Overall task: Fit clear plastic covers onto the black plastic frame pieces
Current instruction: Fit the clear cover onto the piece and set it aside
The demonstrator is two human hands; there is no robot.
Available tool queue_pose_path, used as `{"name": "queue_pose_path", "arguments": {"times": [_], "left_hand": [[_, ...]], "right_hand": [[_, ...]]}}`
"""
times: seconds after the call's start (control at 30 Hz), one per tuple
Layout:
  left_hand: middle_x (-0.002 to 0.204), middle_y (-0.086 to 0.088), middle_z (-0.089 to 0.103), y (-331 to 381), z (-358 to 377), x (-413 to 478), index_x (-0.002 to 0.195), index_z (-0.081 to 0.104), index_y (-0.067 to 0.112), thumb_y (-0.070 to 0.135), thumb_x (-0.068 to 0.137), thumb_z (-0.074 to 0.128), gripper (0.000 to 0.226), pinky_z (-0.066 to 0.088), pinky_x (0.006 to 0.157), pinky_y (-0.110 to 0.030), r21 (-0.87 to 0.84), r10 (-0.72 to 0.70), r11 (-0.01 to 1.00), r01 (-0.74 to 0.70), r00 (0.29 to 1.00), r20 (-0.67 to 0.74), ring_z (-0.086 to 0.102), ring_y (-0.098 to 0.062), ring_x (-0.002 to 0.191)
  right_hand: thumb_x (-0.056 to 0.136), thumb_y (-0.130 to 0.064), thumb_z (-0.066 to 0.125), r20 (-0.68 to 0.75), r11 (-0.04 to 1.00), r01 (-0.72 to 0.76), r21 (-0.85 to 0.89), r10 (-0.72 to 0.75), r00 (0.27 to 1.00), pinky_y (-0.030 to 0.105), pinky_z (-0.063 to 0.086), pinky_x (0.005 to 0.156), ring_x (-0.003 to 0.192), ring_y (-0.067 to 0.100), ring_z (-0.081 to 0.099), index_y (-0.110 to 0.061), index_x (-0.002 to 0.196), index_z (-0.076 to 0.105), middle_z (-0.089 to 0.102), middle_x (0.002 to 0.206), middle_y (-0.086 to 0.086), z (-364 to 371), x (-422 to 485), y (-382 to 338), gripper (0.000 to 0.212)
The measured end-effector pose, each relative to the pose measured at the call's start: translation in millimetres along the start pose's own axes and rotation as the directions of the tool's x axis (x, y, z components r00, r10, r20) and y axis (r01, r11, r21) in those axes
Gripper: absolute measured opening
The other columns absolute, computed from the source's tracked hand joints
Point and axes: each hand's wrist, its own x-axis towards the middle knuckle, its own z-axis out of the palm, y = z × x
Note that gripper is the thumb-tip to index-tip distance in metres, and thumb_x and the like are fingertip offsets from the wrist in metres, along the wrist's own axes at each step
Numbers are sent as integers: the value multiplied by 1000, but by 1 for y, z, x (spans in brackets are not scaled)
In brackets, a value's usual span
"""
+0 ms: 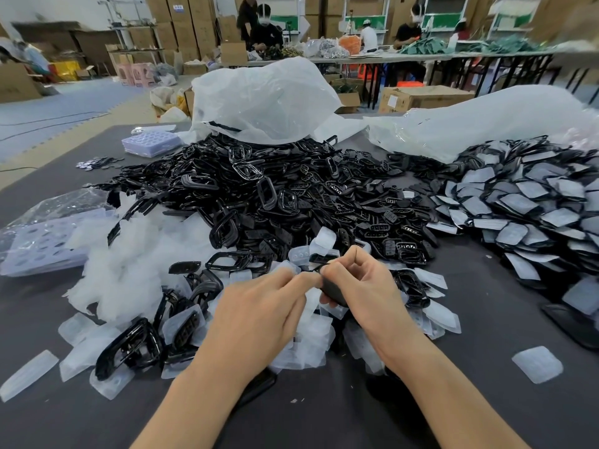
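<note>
Just on the near side of the heap of black frames (291, 189), the right hand (359, 286) curls round one black frame piece (335, 294) while the left hand (259, 306) pinches at its top edge, thumb to forefinger; whether a clear cover sits between them I cannot tell. The frame looks light, stiff and glossy, best held by its rim; the loose covers (538, 362) seem thin and floppy, better pinched at a corner

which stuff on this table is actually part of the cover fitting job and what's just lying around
In the job: left hand and right hand pinching a black frame piece; heap of black frames; loose clear covers; pile of covered pieces.
Lying about: white plastic bags; purple trays; cardboard box.
</note>
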Motion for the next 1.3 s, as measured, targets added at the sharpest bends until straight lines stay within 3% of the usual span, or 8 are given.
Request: {"name": "queue_pose_path", "arguments": {"times": [0.13,0.27,0.37,0.43,0.53,0.63,0.83,1.3], "left_hand": [[73,12,59,-3,-2,-1,99,73,20,16,96,46,27,35,41,-25,4,-40,999,41,992,-123,44,-9,49],[73,13,62,-5,-2,-2,103,73,17,16,96,45,28,36,41,-25,-30,-66,998,62,979,-193,30,-4,52],[72,17,55,-2,1,-3,106,70,19,15,95,47,26,37,43,-23,-59,-13,998,2,982,-190,30,-2,57],[64,19,44,3,5,-4,113,63,26,21,97,47,23,35,45,-19,-182,-100,981,72,983,-153,36,-1,55],[68,10,57,9,11,-3,110,53,46,43,98,44,16,41,49,-19,-548,-361,776,312,932,19,51,-9,53],[74,2,66,9,12,0,105,58,48,34,100,52,16,50,58,-27,-709,-415,598,374,901,125,58,-15,61],[80,13,72,6,16,-1,105,59,38,29,101,48,14,48,61,-12,-676,-509,589,444,853,116,65,-4,69],[61,5,59,0,20,-1,94,52,35,27,104,47,14,45,56,-19,-761,-440,520,387,886,149,53,-9,55]], "right_hand": [[90,-8,66,2,1000,-10,-19,10,1000,22,54,59,58,15,64,-26,59,54,65,65,-1,2,1,2,38],[90,-11,67,-11,1000,-20,-12,20,1000,21,54,58,58,17,67,-28,58,53,64,66,-1,-1,1,0,39],[91,-9,67,3,1000,-10,-14,10,1000,21,54,59,58,16,65,-26,59,54,64,66,-1,-1,1,1,38],[91,-7,68,28,1000,3,0,-3,1000,21,54,59,59,16,64,-23,63,58,67,70,0,0,0,0,33],[91,-11,73,92,999,46,2,-46,995,22,53,59,63,17,66,-19,75,67,71,76,2,1,-1,2,18],[86,-24,74,132,997,68,34,-72,989,21,53,62,65,14,67,-21,89,76,72,75,2,2,-1,1,5],[94,-6,66,98,994,103,31,-105,990,19,57,70,74,14,75,-18,109,72,78,85,2,2,3,6,19],[103,-4,52,195,993,7,115,-29,980,24,60,70,76,20,75,-11,107,68,76,82,11,-4,7,9,19]]}}
